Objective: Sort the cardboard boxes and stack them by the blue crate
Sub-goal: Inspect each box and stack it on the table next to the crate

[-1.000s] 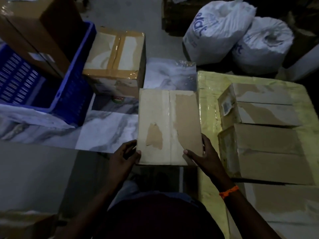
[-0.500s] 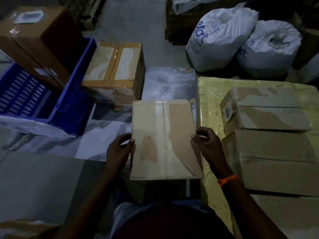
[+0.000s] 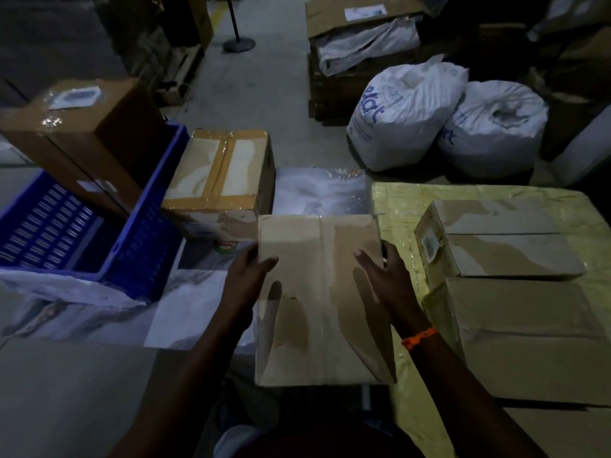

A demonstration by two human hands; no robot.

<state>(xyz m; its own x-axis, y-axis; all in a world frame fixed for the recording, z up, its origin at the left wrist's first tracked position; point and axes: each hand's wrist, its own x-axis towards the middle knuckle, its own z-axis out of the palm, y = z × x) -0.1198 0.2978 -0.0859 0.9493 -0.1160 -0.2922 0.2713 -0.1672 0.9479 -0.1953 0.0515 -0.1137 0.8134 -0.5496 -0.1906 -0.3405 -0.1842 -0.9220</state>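
Dim warehouse floor, white sacks point(image 3: 403, 117) at rear. At centre, cardboard box point(image 3: 320, 292), right of blue crate point(image 3: 145, 226), near taped box point(image 3: 218, 173); lifted or resting, unclear. Grasped by left hand point(image 3: 246, 279) and right hand point(image 3: 386, 279) on opposite sides, fingers point(image 3: 269, 261) curled over top edges. Probably light, stiff, tape-slick; best gripped low on side walls.

Around centre box point(image 3: 319, 292): crate point(image 3: 145, 239) at 9 o'clock, taped box point(image 3: 218, 180) at 11, sacks point(image 3: 403, 120) at 1, side box point(image 3: 506, 246) at 3.

blue crate point(image 3: 155, 233) partly beyond the left edge, box label point(image 3: 429, 247) too small and dim for reading
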